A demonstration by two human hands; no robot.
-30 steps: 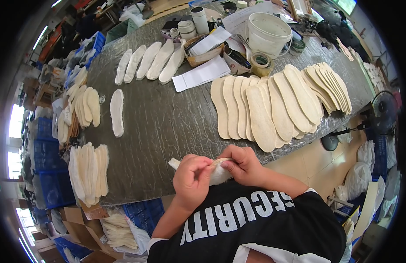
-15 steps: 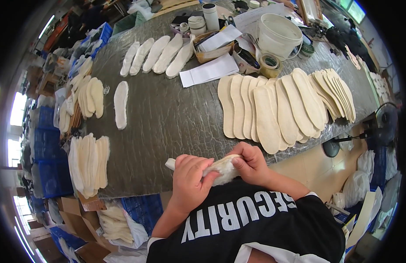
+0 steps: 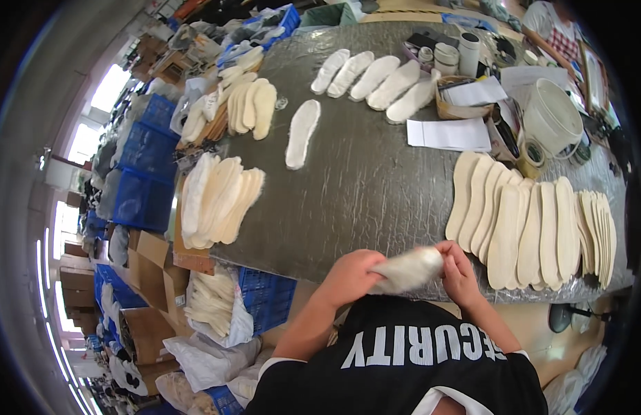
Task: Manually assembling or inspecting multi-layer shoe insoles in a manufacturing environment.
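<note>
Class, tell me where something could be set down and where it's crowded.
Bare: the broad middle of the table, between the lone white insole, white paper, cream insoles at right and left hand; smaller, the far-left corner beside the white insole row. Crowded: far right, around the bucket.

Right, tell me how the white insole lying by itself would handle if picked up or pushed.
The lone white insole is probably light, since it looks thin. Its fuzzy edge suggests something soft that may flex when lifted. Lying flat on the table, it would likely slide rather than roll.

The fingers [image 3: 455,260] now hold the insole [image 3: 407,271] farther apart.
</note>
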